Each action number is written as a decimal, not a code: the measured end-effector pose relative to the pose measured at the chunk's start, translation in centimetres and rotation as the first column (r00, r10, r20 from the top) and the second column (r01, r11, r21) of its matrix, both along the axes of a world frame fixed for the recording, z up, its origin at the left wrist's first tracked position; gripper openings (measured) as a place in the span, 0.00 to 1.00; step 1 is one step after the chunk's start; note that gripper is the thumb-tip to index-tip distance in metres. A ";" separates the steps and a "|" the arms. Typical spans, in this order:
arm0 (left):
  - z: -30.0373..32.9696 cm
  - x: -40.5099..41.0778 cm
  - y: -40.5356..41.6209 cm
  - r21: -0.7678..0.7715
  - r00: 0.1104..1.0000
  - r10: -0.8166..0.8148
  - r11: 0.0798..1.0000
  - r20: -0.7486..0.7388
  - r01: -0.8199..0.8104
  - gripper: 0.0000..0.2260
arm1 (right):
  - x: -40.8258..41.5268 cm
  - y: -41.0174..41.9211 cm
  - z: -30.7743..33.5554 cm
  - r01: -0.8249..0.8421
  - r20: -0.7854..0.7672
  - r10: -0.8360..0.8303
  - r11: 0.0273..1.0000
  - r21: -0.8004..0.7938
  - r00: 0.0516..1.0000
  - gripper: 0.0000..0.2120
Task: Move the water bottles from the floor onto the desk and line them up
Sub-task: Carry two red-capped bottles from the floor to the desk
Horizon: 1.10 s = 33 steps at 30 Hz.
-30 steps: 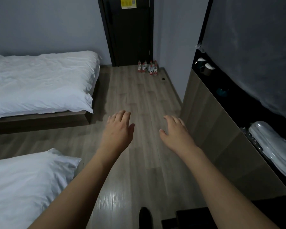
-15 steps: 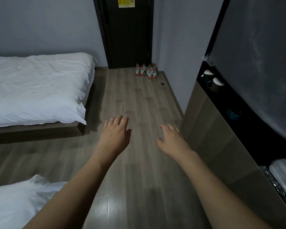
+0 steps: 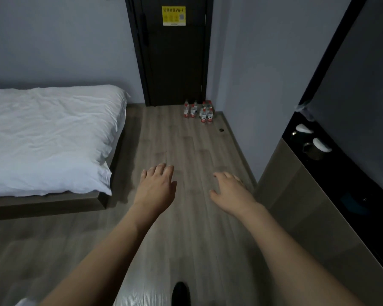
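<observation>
Several small water bottles (image 3: 200,112) with red labels and caps stand clustered on the wooden floor in the far corner, by the dark door. My left hand (image 3: 157,187) and my right hand (image 3: 231,192) are stretched out in front of me, palms down, fingers relaxed, holding nothing. Both hands are well short of the bottles. The dark desk (image 3: 332,180) runs along the right wall, its wooden side panel facing the floor.
A bed (image 3: 49,138) with white bedding fills the left side. Two dark cups (image 3: 312,144) with white lids sit on the desk top. A dark door (image 3: 175,62) with a yellow sign closes the far end. A small dark floor stop (image 3: 221,129) lies near the bottles. My shoe tip (image 3: 180,293) shows at the bottom.
The view has moved forward along the floor; the bottles and door are closer. The near bed corner and the white object on the desk have left the view. Both hands stay outstretched.
</observation>
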<state>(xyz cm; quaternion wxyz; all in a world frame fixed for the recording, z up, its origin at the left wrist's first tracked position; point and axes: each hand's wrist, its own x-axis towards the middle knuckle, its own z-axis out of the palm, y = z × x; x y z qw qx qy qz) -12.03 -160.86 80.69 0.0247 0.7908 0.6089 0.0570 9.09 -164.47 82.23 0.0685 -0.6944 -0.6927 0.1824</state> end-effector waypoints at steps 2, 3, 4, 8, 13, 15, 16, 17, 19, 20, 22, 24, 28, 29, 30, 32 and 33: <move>0.5 -0.5 4.3 -0.002 1.000 0.002 1.000 0.023 -0.002 0.21 | -0.4 3.9 0.6 -0.009 0.019 0.009 1.000 -0.023 1.000 0.27; 0.9 -0.8 6.3 -0.004 0.999 0.005 1.000 0.036 -0.005 0.21 | -0.6 5.9 1.0 -0.012 0.034 0.013 0.999 -0.030 0.999 0.27; 1.3 -1.0 8.2 -0.002 0.999 0.007 1.000 0.048 -0.007 0.21 | -0.7 7.8 1.4 -0.013 0.049 0.014 1.000 -0.025 0.999 0.27; 2.8 -1.7 15.2 0.002 0.997 0.020 1.000 0.081 -0.020 0.21 | -1.2 14.6 2.7 -0.012 0.056 0.012 1.000 0.012 0.998 0.27; 3.3 -1.7 22.7 -0.005 0.996 0.018 1.000 0.088 -0.018 0.22 | -1.8 22.0 2.4 -0.018 0.049 0.019 1.000 -0.022 0.999 0.27; 3.1 -1.5 25.9 -0.014 0.996 0.020 1.000 0.083 -0.019 0.22 | -1.7 25.3 1.8 -0.017 0.039 0.018 0.999 -0.027 0.999 0.28; 2.8 -1.4 27.6 -0.019 0.996 0.020 1.000 0.082 -0.019 0.22 | -1.5 27.0 1.5 -0.019 0.038 0.020 0.999 -0.031 0.999 0.28; 2.4 -1.1 29.5 -0.022 0.997 0.017 1.000 0.080 -0.015 0.22 | -1.2 28.8 1.1 -0.019 0.036 0.020 0.999 -0.036 0.999 0.28; 1.7 -0.6 33.5 -0.023 0.997 0.005 1.000 0.071 -0.004 0.22 | -0.5 33.0 0.3 -0.017 0.028 0.018 0.999 -0.048 0.999 0.28; 1.4 -0.2 35.8 -0.022 0.998 0.001 1.000 0.067 0.000 0.22 | -0.1 35.2 -0.1 -0.015 0.024 0.017 0.999 -0.051 1.000 0.28; 0.9 0.5 40.5 -0.018 0.998 0.000 1.000 0.062 0.001 0.22 | 0.9 40.1 -0.8 -0.018 0.010 0.018 0.999 -0.051 1.000 0.28; 0.9 1.3 45.3 -0.024 0.999 0.007 1.000 0.052 -0.006 0.22 | 1.9 45.0 -1.2 -0.022 -0.007 0.021 0.999 -0.046 1.000 0.28; 2.4 2.6 54.7 -0.028 0.999 0.009 1.000 0.033 -0.008 0.23 | 4.0 54.2 -0.5 -0.004 -0.021 0.003 0.999 -0.053 1.000 0.27; 3.0 2.9 57.0 -0.013 0.999 0.010 1.000 0.037 -0.010 0.23 | 4.6 56.4 -0.2 0.001 -0.014 -0.001 0.999 -0.046 1.000 0.26; 3.5 3.2 59.2 -0.001 0.999 0.010 1.000 0.044 -0.010 0.23 | 5.1 58.5 0.1 0.008 -0.013 -0.008 0.999 -0.037 1.000 0.25; 4.3 4.0 63.2 0.012 0.999 0.000 1.000 0.054 -0.001 0.23 | 6.1 62.2 0.7 0.016 -0.024 -0.016 1.000 -0.027 1.000 0.25; 4.4 4.4 65.0 0.012 0.998 -0.003 1.000 0.055 0.003 0.24 | 6.5 63.9 0.9 0.016 -0.027 -0.016 1.000 -0.025 1.000 0.26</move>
